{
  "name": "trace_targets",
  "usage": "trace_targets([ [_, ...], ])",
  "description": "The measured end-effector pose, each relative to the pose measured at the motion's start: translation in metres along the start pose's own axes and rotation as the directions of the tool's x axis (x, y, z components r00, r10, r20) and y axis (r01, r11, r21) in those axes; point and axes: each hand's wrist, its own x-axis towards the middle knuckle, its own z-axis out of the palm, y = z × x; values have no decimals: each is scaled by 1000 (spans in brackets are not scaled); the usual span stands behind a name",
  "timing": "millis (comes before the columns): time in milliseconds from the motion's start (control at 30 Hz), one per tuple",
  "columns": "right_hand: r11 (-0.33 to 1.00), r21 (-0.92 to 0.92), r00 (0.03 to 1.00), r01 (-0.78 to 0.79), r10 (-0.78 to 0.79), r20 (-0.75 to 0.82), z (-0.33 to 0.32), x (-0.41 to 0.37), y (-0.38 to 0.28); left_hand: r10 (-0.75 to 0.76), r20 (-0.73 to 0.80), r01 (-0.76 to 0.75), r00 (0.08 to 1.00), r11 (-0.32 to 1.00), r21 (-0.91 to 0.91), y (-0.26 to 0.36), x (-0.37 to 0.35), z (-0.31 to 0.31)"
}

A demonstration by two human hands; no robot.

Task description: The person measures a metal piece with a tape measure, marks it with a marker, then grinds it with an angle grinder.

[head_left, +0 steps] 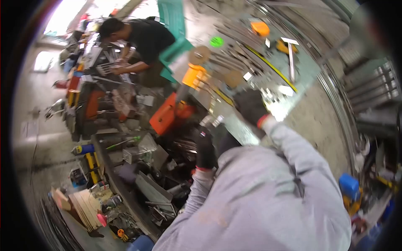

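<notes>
My left hand [205, 150], in a dark glove with a red cuff edge, is held low in front of my body beside the bench edge. Small shiny pieces [212, 121] show just past its fingertips; blur hides whether it holds them. My right hand [250, 106], gloved the same way, is over the pale green benchtop [293, 100]. Its fingers are smeared and partly turned from view. Right beside it lies a cluster of small bright metal parts [271, 97]. A yellow strip [224, 96] lies between the two hands.
A hammer-shaped tool [291, 60], a yellow tape measure [284, 47], a long yellow rule [272, 69] and metal rods lie on the bench. An orange case [164, 115] stands left, above a bin [125, 188] of scrap. Another person [148, 42] bends over metal pieces at upper left.
</notes>
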Motion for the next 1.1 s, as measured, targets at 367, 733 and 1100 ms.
trace_targets([
  [367, 994, -1, 984, -114, 113, 141, 0, 0, -15, -409, 220, 415, 885, 483, -771, 58, 50, -8],
  [733, 826, 547, 932, -139, 295, -210, -41, -21, -20, -328, 332, 442, 884, 362, -821, 53, 47, 6],
  [1100, -861, 460, 889, -217, 21, 458, -76, -60, -15, -175, 229, 288, 958, 615, -734, 72, 56, 20],
])
